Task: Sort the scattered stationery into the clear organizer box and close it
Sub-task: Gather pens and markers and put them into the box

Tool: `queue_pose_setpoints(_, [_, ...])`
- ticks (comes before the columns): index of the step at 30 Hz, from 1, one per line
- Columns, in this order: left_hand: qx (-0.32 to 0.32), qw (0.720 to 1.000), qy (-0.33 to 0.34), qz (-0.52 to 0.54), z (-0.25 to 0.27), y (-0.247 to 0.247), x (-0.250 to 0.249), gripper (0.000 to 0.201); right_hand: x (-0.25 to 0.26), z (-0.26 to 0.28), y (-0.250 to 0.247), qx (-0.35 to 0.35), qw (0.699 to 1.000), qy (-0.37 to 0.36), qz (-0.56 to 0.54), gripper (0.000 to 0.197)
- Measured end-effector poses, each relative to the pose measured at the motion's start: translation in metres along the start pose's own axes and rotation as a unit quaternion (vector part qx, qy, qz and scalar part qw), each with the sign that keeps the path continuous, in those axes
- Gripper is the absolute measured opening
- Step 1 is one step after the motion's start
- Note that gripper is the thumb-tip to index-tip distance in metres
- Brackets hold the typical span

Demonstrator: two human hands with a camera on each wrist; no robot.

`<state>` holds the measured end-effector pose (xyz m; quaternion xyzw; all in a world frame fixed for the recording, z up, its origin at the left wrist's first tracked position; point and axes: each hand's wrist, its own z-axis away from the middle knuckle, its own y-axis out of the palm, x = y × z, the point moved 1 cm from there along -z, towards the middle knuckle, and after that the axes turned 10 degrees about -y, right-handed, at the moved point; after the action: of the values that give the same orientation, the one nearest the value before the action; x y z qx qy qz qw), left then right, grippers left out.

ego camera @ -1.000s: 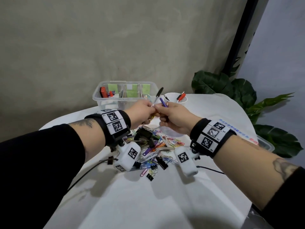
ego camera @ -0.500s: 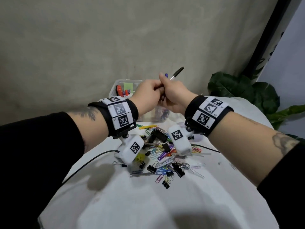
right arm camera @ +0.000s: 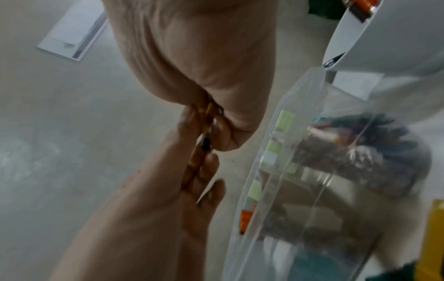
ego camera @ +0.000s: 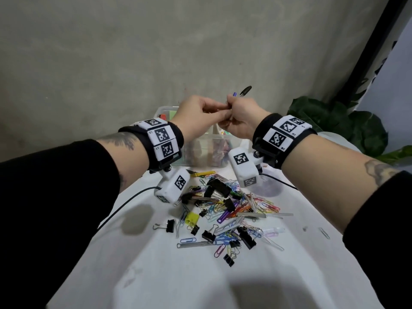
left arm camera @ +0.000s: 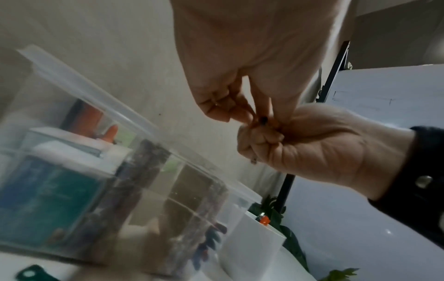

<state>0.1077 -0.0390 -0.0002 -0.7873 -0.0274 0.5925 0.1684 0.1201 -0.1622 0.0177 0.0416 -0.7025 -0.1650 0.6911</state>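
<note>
White table [ego camera: 200,284]: clear organizer box [ego camera: 214,150], paper clips [ego camera: 225,239], binder clips [ego camera: 219,187]

Black sleeves [ego camera: 55,186], tattoos — marker-tagged wristbands [ego camera: 160,139]

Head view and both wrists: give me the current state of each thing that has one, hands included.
Right hand: fist closed round a bundle of pens, held above the box.
Pens: upright in that fist, tips sticking out on top.
Left hand: fingertips pinching at the bundle's lower end.
Clear organizer box: open, no lid on, partly filled.
Clips: scattered on the table, unsorted.
</note>
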Motion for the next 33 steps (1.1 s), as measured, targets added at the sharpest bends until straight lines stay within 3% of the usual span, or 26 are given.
queue_pose_setpoints(3, [0.006, 0.991, -0.023, -0.13, 0.001, -0.012, 0.015, 0.023, -0.001, -0.014, -0.012, -0.019, 0.997, -0.007, 0.068, 0.028])
queue_pose_setpoints(5, [0.025, 0.956, -0.039, -0.29, 0.004, -0.022, 0.027, 0.026, -0.003, -0.02, -0.018, -0.017, 0.996, -0.004, 0.092, 0.026])
queue_pose_setpoints(7, [0.052, 0.935, -0.046, -0.349, 0.007, -0.03, 0.037, 0.028, -0.008, -0.024, -0.02, -0.011, 0.996, 0.01, 0.087, 0.025])
queue_pose_setpoints(11, [0.046, 0.937, -0.038, -0.344, 0.006, -0.034, 0.04, 0.028, -0.019, -0.031, -0.014, -0.008, 0.991, 0.008, 0.13, 0.021])
queue_pose_setpoints(16, [0.043, 0.945, -0.053, -0.32, 0.001, -0.032, 0.045, 0.022, -0.02, -0.04, -0.013, 0.013, 0.952, 0.039, 0.303, 0.021])
queue_pose_setpoints(18, [0.04, 0.944, -0.056, -0.322, -0.002, -0.032, 0.046, 0.02, -0.019, -0.043, -0.016, 0.055, 0.933, 0.037, 0.353, 0.014])
queue_pose_setpoints(21, [0.038, 0.945, -0.061, -0.318, -0.002, -0.031, 0.045, 0.021, -0.018, -0.046, -0.019, 0.063, 0.919, 0.032, 0.388, 0.042])
queue_pose_setpoints(26, [0.036, 0.947, -0.074, -0.311, 0.001, -0.03, 0.041, 0.02, -0.017, -0.037, -0.019, 0.041, 0.888, -0.074, 0.453, 0.037])
queue_pose_setpoints(28, [0.038, 0.943, -0.078, -0.322, 0.003, -0.027, 0.041, 0.021, -0.015, -0.03, -0.019, 0.005, 0.917, -0.136, 0.376, 0.026])
queue_pose_setpoints(29, [0.031, 0.94, -0.068, -0.333, 0.005, -0.024, 0.042, 0.023, -0.015, -0.028, -0.023, 0.003, 0.906, -0.182, 0.382, 0.021])
queue_pose_setpoints(31, [-0.006, 0.93, -0.017, -0.367, 0.014, -0.015, 0.047, 0.036, -0.012, -0.004, -0.032, 0.006, 0.894, -0.227, 0.387, 0.016])
queue_pose_setpoints(33, [-0.053, 0.916, 0.069, -0.392, 0.027, -0.004, 0.042, 0.038, -0.016, 0.018, -0.045, 0.061, 0.893, -0.229, 0.383, 0.015])
